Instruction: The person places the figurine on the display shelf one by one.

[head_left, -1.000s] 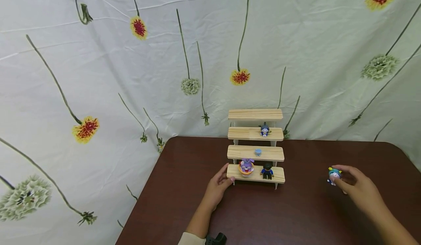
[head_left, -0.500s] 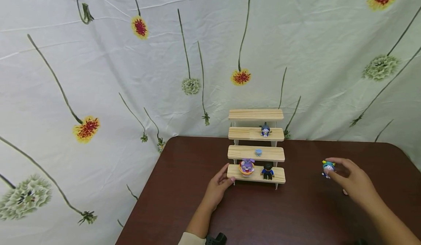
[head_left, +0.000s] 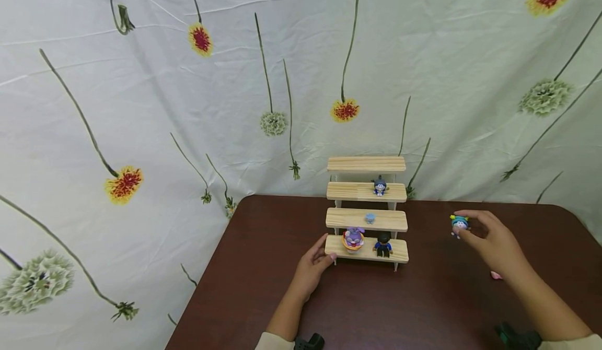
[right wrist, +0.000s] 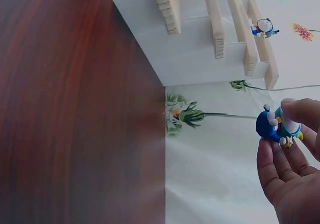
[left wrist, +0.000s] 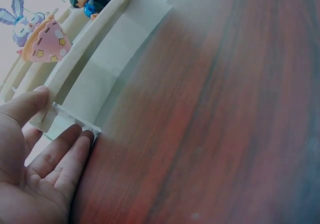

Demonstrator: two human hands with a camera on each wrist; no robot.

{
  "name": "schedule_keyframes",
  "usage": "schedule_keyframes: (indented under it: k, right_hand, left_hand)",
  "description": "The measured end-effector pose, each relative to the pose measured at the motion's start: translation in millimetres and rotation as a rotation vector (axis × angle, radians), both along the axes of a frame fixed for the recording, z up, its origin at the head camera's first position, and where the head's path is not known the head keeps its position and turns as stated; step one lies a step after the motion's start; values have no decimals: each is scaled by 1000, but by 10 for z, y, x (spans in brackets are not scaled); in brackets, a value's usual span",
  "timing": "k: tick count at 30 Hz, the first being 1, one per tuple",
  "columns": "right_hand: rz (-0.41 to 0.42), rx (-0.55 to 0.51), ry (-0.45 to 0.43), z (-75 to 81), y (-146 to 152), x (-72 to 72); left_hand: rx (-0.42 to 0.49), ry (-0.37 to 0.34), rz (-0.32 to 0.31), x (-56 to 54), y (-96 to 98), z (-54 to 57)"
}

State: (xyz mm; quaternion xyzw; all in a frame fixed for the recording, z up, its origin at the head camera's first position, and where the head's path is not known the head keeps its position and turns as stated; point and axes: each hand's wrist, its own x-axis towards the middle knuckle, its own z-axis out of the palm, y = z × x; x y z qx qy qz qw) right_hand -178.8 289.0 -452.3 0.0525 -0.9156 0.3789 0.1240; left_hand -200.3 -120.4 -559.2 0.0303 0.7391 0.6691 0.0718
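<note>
A stepped wooden display stand stands on the table. My left hand grips the left end of its lowest step; in the left wrist view the thumb lies on the board and fingertips touch the clear leg. My right hand pinches a small blue figurine with a teal-and-yellow hat between thumb and fingers, in the air right of the stand. On the lowest step are a purple bunny figurine in a cone-like cup and a black-haired toy figure. A tiny light-blue piece sits one step higher.
Another blue figurine sits on the third step. A small pink object lies on the dark brown table beneath my right forearm. Behind the table hangs a flower-patterned cloth.
My right hand has moved left and away from me with the blue figurine, uncovering the pink object on the table. My left hand keeps its place on the stand.
</note>
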Motion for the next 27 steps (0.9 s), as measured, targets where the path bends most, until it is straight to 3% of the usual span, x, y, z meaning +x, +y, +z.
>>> schedule_keyframes:
  k: [27]
  right_hand:
    - [59,-74,60,336,-289,-416]
  left_hand:
    - [10,16,-4,-7,13,1]
